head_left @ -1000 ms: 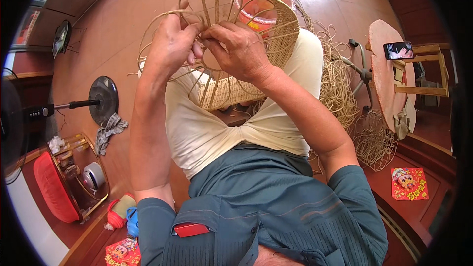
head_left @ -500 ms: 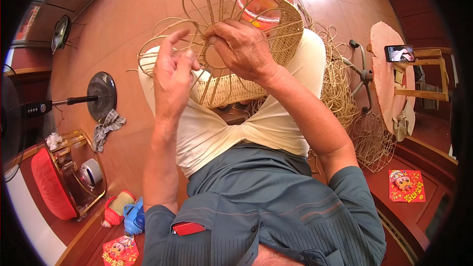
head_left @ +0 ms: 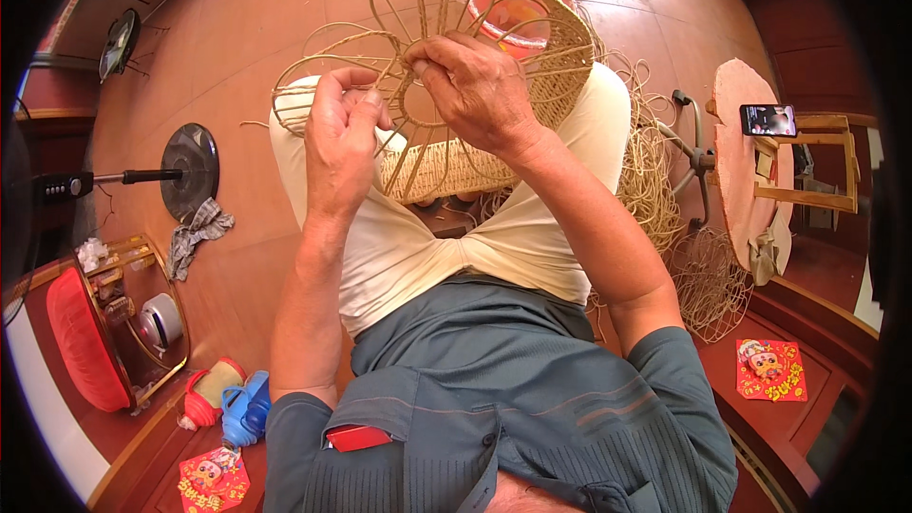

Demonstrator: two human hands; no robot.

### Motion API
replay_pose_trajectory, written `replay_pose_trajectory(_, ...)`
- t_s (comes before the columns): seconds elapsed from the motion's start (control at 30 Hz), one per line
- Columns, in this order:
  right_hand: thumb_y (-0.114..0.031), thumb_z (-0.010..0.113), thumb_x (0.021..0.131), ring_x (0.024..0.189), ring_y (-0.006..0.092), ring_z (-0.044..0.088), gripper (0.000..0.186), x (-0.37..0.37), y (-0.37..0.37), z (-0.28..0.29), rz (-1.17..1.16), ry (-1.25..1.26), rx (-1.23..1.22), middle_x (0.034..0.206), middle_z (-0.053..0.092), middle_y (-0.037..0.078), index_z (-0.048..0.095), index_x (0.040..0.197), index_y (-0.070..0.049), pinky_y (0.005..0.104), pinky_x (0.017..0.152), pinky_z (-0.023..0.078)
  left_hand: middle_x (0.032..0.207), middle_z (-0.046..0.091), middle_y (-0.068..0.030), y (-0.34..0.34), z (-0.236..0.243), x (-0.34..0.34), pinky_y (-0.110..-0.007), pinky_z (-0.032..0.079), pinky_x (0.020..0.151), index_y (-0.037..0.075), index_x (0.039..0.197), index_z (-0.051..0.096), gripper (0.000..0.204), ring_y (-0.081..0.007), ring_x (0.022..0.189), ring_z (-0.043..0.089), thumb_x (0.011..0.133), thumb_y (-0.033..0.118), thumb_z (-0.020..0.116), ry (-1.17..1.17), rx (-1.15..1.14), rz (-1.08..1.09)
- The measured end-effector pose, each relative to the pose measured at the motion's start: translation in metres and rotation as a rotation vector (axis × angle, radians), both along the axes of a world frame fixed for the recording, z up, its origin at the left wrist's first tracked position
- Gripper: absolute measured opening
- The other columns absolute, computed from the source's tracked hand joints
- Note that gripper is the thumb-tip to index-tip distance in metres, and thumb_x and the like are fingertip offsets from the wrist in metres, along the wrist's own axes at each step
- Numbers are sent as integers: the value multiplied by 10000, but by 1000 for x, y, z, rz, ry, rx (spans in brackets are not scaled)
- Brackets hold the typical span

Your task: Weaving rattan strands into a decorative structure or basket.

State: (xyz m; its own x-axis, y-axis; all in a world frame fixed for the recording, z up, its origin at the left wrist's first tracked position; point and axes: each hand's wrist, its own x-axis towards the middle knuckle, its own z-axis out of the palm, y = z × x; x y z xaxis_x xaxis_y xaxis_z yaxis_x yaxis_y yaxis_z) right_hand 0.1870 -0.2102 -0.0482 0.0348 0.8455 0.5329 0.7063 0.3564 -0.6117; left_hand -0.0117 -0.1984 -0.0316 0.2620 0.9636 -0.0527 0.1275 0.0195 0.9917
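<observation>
A tan wicker piece of woven cord and bare looped rods, set like petals round an open ring, rests across my knees. My right hand is closed at the top of the ring, thumb and fingers pinching a rod there. On the ring's left side, my left hand has its thumb and forefinger pressed together at the cord-wrapped rods. What exactly lies between those fingertips is too small to make out. The densely woven wall curves round behind my right hand.
A red bucket stands beyond the wicker piece. Loose cord lies heaped to my right, near a metal-legged stand and a round board bearing a phone. On the left are a fan base, a rag and bottles.
My left forefinger, raised and apart from the thumb before, has come down and closed with it at the rods. My right hand keeps its grip at the ring.
</observation>
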Motion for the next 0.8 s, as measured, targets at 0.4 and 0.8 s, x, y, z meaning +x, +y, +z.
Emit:
replay_pose_trajectory(0.4,-110,719,1005,860,342,747,128,13,0,-3,122,-91,58,965,756,124,751,1123,-73,428,750,590,906,645,-16,-12,-19,5,-294,497,757,7,1196,615,161,-96,830,583,1057,87,595,-11,-19,-17)
replay_pose_trajectory(0.8,-129,743,939,856,344,752,139,13,1,-6,125,-40,68,914,759,100,753,1077,-124,455,745,602,861,541,38,-13,-16,1,-247,416,660,5,1228,567,160,-50,736,453,1077,57,553,-201,-100,-31)
